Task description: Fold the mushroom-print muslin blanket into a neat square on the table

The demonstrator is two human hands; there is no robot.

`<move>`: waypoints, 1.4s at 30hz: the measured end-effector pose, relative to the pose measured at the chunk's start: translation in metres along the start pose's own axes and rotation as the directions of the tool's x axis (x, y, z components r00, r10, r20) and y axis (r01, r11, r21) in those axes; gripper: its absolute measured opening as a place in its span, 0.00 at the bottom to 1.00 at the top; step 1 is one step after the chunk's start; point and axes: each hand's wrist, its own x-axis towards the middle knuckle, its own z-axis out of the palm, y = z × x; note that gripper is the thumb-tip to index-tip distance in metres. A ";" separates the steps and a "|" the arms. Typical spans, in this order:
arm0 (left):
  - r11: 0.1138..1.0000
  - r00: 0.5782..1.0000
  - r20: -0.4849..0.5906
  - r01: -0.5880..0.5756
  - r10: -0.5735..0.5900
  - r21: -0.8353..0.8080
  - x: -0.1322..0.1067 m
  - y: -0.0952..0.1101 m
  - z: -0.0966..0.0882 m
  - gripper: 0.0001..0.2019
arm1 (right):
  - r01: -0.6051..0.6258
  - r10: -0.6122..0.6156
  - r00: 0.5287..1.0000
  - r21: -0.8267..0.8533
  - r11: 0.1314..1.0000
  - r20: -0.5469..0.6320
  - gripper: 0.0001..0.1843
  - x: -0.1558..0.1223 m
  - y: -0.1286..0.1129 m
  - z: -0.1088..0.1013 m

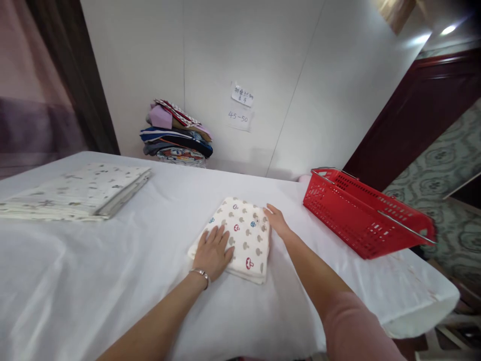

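A folded white cloth (240, 235) printed with grey, red and blue mushrooms lies flat in the middle of the covered table. My left hand (215, 253) rests on its near left part, palm down with the fingers spread. At the cloth's far right corner is my right hand (276, 219), its fingers stretched along the edge and touching it. Neither hand grasps the cloth. A bracelet circles my left wrist.
Another folded patterned cloth (82, 188) lies on the white tablecloth (158, 240) at the left. A red plastic basket (338, 215) with metal handles stands at the right. Behind the table, a pile of folded fabrics (176, 135) is against the wall, beside paper notes (240, 118).
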 end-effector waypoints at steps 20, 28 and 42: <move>0.993 0.999 0.033 0.031 -0.027 -0.115 0.004 0.002 -0.018 0.21 | -0.335 0.202 0.939 0.603 0.724 0.279 0.13 -0.136 0.030 -0.007; 0.972 0.995 0.007 -0.093 0.097 -0.217 -0.006 0.089 -0.039 0.17 | -0.293 0.107 0.924 0.498 0.816 0.367 0.12 -0.140 0.032 -0.011; 0.970 0.906 0.366 0.242 -0.212 -0.036 0.018 0.113 -0.038 0.11 | -0.377 0.103 0.864 0.499 0.780 0.493 0.09 -0.144 0.036 -0.016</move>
